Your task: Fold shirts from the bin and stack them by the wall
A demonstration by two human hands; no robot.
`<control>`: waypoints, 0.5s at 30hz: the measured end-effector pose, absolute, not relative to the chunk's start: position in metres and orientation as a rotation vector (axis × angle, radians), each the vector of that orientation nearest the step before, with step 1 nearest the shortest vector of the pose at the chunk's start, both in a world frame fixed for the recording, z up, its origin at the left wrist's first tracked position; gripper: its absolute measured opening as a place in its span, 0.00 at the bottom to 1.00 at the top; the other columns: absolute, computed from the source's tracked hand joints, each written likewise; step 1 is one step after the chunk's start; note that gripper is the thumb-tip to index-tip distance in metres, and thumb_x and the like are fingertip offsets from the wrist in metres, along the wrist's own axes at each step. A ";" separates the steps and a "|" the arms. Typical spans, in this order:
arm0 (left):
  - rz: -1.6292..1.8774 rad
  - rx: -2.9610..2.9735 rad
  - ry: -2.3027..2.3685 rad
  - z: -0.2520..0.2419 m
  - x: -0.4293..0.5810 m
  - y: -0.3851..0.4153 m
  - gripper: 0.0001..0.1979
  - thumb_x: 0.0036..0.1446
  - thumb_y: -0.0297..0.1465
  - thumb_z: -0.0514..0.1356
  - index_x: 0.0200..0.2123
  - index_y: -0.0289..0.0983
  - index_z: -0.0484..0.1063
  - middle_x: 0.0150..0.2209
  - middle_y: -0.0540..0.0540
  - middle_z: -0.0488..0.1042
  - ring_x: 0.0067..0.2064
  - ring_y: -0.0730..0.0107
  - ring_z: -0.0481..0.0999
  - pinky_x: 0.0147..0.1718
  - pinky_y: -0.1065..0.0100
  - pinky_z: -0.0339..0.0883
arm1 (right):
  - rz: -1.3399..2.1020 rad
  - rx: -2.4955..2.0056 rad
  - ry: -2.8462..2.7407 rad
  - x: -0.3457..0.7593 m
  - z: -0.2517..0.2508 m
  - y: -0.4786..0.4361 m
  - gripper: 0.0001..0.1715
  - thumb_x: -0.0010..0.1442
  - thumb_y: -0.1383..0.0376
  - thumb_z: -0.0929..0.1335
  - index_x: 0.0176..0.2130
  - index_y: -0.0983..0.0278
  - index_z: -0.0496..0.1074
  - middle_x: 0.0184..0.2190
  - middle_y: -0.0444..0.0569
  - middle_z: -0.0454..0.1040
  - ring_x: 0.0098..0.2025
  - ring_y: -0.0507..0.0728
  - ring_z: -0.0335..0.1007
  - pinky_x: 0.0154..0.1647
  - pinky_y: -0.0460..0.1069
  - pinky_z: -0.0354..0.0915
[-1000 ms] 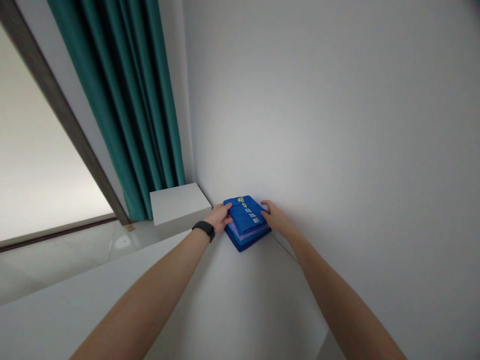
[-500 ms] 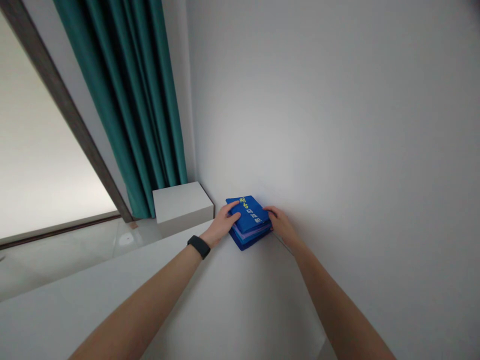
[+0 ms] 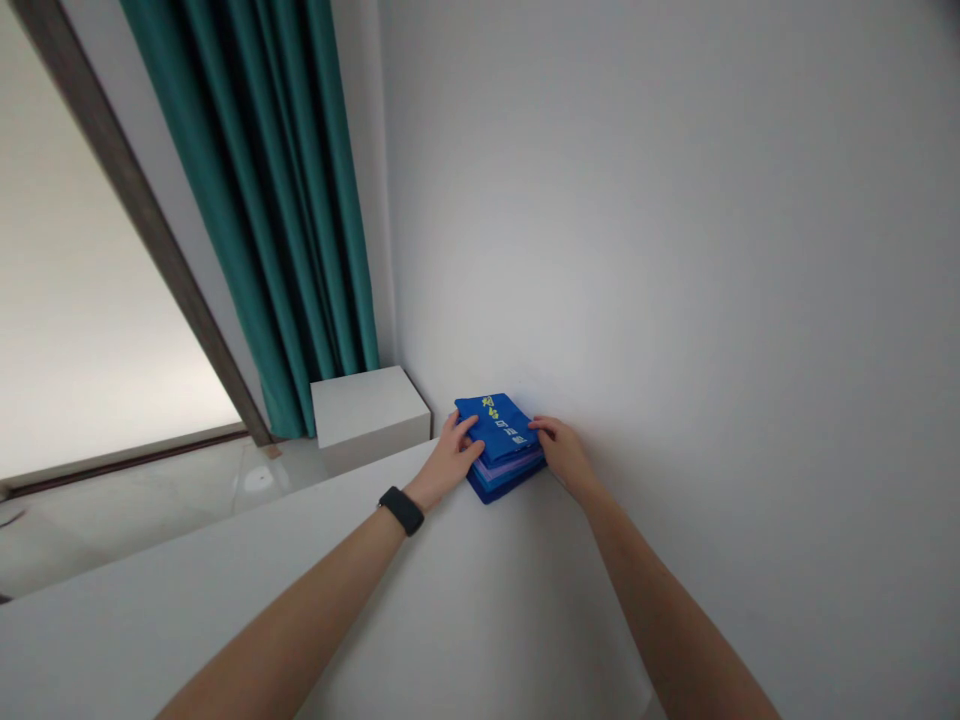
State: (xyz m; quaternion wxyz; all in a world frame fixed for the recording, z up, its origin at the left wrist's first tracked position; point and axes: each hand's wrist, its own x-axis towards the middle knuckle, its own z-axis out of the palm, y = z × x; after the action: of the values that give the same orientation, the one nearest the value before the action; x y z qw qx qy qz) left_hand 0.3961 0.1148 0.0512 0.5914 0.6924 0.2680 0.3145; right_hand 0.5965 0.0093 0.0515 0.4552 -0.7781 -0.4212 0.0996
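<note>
A small stack of folded blue and purple cloths [image 3: 501,445] lies on a white surface [image 3: 420,600], tucked into the corner against the white wall. The top cloth is bright blue with yellow and white lettering. My left hand [image 3: 448,466], with a black band on its wrist, holds the stack's left side, fingers curled onto the top cloth. At the right side my right hand [image 3: 564,457] grips the stack, fingertips on the top cloth's edge.
A white box-shaped block [image 3: 369,408] stands just left of the stack. Behind it hang teal curtains [image 3: 277,200]. A dark-framed window or door [image 3: 112,300] and a glossy pale floor [image 3: 150,500] lie to the left. The white wall [image 3: 675,250] fills the right.
Both hands have closed in on the stack: the left fingers slid up onto the top cloth, and the right hand moved from the wall side onto the stack's right edge.
</note>
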 end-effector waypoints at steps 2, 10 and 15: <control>0.730 1.708 0.559 0.052 0.391 0.111 0.22 0.57 0.32 0.62 0.56 0.41 0.70 0.70 0.42 0.40 0.53 0.57 0.72 0.54 0.58 0.66 | 0.255 -1.909 -1.017 0.595 0.051 0.008 0.16 0.57 0.67 0.61 0.38 0.59 0.77 0.53 0.49 0.72 0.55 0.56 0.66 0.59 0.53 0.59; 0.671 1.996 0.378 0.060 0.379 0.101 0.14 0.57 0.35 0.62 0.47 0.44 0.78 0.65 0.44 0.59 0.63 0.53 0.61 0.57 0.59 0.61 | 0.505 -1.552 -0.836 0.578 0.049 -0.019 0.21 0.55 0.56 0.61 0.44 0.57 0.75 0.61 0.46 0.65 0.49 0.58 0.69 0.36 0.49 0.69; 0.701 1.852 0.420 0.056 0.388 0.104 0.10 0.58 0.33 0.60 0.42 0.42 0.79 0.61 0.43 0.65 0.57 0.55 0.69 0.53 0.58 0.67 | 0.587 -1.468 -0.760 0.576 0.045 -0.022 0.22 0.53 0.54 0.64 0.44 0.60 0.76 0.57 0.50 0.70 0.52 0.60 0.67 0.39 0.50 0.69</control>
State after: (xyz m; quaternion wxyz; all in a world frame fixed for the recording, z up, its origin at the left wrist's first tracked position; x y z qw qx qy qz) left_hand 0.3881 0.1037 0.0559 0.5299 0.7759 0.1761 0.2936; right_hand 0.5757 -0.0219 0.0446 0.6392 -0.6436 -0.3331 0.2574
